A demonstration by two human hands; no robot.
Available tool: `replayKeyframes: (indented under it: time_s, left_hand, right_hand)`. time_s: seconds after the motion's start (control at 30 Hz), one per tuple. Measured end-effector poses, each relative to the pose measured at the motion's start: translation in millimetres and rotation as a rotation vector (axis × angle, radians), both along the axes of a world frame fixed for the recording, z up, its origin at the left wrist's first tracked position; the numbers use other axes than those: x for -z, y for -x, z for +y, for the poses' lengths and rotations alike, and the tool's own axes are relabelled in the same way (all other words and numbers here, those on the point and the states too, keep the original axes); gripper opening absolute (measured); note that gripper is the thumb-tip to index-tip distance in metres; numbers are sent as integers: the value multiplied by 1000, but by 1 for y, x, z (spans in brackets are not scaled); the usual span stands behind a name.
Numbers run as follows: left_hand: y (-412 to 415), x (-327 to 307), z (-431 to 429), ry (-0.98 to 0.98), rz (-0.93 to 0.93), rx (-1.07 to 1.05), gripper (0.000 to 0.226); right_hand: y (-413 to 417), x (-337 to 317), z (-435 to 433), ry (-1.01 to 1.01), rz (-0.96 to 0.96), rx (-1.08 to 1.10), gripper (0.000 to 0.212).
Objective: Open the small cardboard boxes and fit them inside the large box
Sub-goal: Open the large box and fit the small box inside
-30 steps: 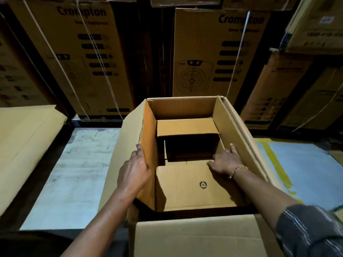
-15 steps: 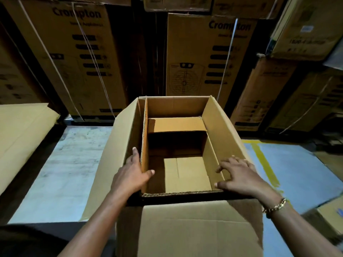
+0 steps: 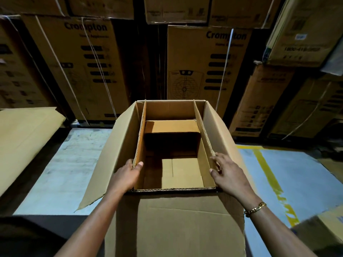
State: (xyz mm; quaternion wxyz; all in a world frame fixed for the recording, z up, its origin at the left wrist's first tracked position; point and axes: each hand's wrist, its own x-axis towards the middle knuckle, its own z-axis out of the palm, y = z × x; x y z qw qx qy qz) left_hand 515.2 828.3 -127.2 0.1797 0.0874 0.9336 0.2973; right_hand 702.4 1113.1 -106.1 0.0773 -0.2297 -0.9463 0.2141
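Stacked brown cartons (image 3: 204,67) printed with "Crompton" and strapped with white bands fill the dim background. They stand on a pale grey floor (image 3: 61,164), which has a line of yellow tape (image 3: 269,177) on the right. A flat cardboard sheet (image 3: 24,138) lies at the left edge. The blurred corner of another carton (image 3: 326,229) shows at the lower right.

In the centre, directly in front of the person, stands the large box (image 3: 115,149). It is open at the top, with its side flaps leaning outward and its near flap hanging down toward the viewer. The small box (image 3: 183,173) sits inside it, also open at the top. Its thin corrugated walls stand just inside the large box's walls, with a narrow gap on each side. At the far end of the small box, one flap (image 3: 171,126) is folded inward and lies flat, casting a dark shadow beneath. The bare bottom panels show nearer the viewer.

Both bare forearms reach forward to the near end of the small box. The left hand (image 3: 126,175) pinches the near-left corner of the small box's wall, with the thumb inside and the fingers tucked into the gap outside. The right hand (image 3: 229,173) holds the near end of the right wall, with the thumb on the inner face and the fingers curled over the top edge. A gold chain bracelet (image 3: 255,209) circles the right wrist.
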Motion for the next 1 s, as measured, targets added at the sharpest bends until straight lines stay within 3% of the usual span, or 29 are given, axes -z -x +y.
replayKeyframes:
  time_s: [0.1,0.37,0.6,0.77,1.0]
  left_hand:
    - [-1,-1,3,-66,-37,-16,70]
    - [6,-9,8,-156,-77,22,55]
    - [35,-17,16,-143,-75,60,65]
    - [70,-19,34,-103,-58,88,68]
    - [133,-28,73,-102,-44,85,66]
  right_hand:
    - [4,-5,0,8,30,0,41]
    - [9,-14,1,62,-35,1,47]
    - [32,-25,6,1,-221,-53,71]
    - [85,-27,13,-278,-303,-163,83]
    - [205,-11,32,-765,-528,-342,50]
